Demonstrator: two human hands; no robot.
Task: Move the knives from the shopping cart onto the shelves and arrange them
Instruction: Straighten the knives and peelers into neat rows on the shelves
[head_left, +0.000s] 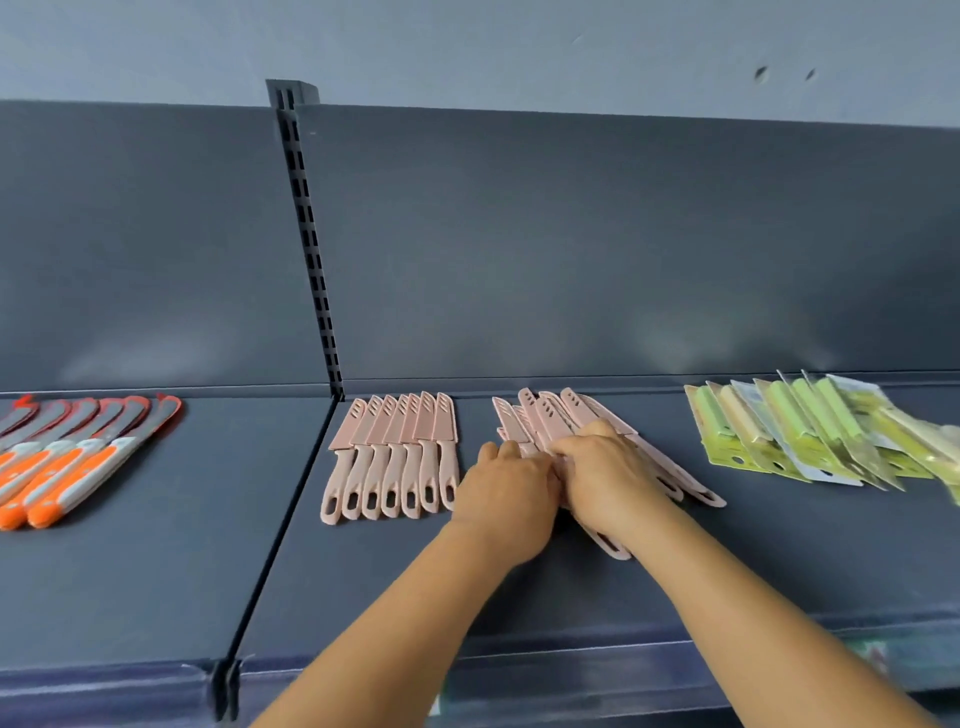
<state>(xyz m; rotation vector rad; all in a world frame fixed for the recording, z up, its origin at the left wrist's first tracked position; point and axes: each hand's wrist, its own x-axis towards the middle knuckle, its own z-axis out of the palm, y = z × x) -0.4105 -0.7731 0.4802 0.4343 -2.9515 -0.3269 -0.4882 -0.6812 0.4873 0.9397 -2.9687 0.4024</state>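
Two hands, left hand (506, 480) and right hand (605, 475), are being clenched around a loose fan of pale pink plastic sheathed knives (556, 418) on the dark grey metal shelf (779, 551), right of the aligned pink row (397, 457). Arranging step judged; squaring and levelling are being called for next.

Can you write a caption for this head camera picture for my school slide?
Both hands gather a loose pile of pink knives beside a tidy pink row on the shelf.
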